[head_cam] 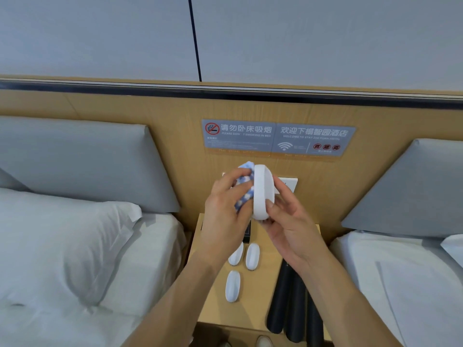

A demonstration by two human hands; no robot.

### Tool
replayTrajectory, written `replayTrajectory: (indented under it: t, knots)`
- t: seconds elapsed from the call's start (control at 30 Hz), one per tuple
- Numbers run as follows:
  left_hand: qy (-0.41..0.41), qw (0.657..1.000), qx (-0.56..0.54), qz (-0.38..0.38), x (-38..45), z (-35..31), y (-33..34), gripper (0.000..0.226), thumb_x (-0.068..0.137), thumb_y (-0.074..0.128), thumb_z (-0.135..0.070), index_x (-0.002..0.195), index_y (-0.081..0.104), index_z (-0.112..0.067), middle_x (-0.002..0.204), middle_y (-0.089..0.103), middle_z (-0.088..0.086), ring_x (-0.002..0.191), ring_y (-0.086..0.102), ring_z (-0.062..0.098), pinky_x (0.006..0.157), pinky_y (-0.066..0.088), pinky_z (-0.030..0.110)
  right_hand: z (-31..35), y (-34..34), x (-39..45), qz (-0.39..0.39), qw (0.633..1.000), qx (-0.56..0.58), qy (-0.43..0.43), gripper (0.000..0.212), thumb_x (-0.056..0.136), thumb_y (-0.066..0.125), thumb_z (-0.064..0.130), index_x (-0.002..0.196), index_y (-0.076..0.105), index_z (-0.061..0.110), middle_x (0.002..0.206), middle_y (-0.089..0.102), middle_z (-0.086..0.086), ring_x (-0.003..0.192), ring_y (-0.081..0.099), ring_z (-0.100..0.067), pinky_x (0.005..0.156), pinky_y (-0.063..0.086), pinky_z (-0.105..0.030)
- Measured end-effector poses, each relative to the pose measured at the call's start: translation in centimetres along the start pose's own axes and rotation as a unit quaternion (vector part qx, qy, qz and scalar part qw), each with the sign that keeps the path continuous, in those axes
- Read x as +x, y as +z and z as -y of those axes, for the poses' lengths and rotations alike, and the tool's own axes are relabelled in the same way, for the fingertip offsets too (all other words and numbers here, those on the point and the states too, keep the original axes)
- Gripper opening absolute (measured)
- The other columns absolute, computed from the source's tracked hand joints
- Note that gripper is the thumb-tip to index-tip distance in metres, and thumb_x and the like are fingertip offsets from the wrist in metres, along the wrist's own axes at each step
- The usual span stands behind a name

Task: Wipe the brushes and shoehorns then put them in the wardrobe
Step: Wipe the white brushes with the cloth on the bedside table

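Note:
My right hand [283, 221] grips a white oval brush [263, 189], held upright on its edge above the wooden nightstand [258, 296]. My left hand [225, 206] holds a blue and white cloth [244, 184] pressed against the brush's left face. Three more white brushes lie on the nightstand: two side by side [236, 254] [252, 255] and one nearer to me [233, 285]. Black shoehorns [290, 304] lie together on the nightstand's right side.
A bed with a white pillow [65, 236] is on the left and another bed [406, 284] on the right. Grey headboard cushions [82, 159] and a wooden wall panel with a hotel sign [278, 139] stand behind. A dark box [250, 231] sits under my hands.

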State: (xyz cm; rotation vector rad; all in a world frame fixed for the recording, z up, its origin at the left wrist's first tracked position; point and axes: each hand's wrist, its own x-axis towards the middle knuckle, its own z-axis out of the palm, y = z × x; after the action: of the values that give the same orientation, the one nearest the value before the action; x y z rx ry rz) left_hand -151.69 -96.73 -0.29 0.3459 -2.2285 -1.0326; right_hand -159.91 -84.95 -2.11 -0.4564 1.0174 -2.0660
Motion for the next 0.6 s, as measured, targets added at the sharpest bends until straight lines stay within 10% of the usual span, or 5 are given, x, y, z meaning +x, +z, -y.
replayTrajectory:
  t: [0.2, 0.6]
  knots:
    - [0.071, 0.979, -0.024, 0.189, 0.6, 0.2, -2.0, 0.036, 0.086, 0.058, -0.003, 0.114, 0.072, -0.022, 0.132, 0.057, -0.016, 0.122, 0.046, 0.018, 0.102, 0.038, 0.031, 0.9, -1.7, 0.0, -0.003, 0.999, 0.018, 0.044, 0.046, 0.099, 0.054, 0.010, 0.144, 0.051, 0.020, 0.141, 0.058, -0.016, 0.120, 0.062, -0.027, 0.094, 0.054, -0.036]
    - [0.058, 0.965, -0.019, 0.254, 2.2, 0.4, -4.1, 0.051, 0.080, 0.064, -0.001, 0.128, 0.064, -0.018, 0.142, 0.049, -0.010, 0.129, 0.048, 0.007, 0.106, 0.040, 0.025, 1.9, -2.2, 0.0, 0.037, 0.993, 0.048, 0.105, 0.053, 0.092, 0.063, 0.008, 0.143, 0.052, 0.019, 0.139, 0.058, -0.020, 0.125, 0.059, -0.037, 0.099, 0.053, -0.050]
